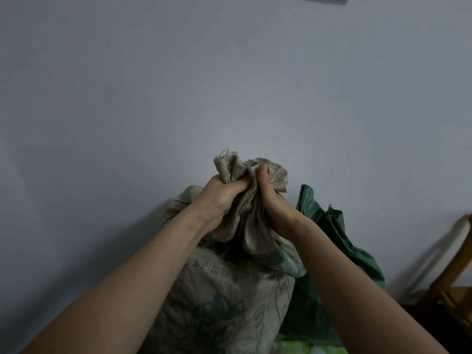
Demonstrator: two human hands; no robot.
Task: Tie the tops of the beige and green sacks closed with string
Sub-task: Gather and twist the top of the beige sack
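A full beige woven sack (pixel 224 297) with green print stands upright in front of me against the wall. Its top (pixel 251 172) is gathered into a crumpled bunch. My left hand (pixel 219 198) grips the bunch from the left and my right hand (pixel 273 200) grips it from the right, thumb up along the cloth. A green sack (pixel 332 241) stands just behind and to the right of the beige one, its top loose and open. No string shows in view.
A plain pale wall (pixel 229 85) fills the background. A wooden chair or frame (pixel 454 290) stands at the right edge. Something light green (pixel 306 348) lies at the sacks' foot.
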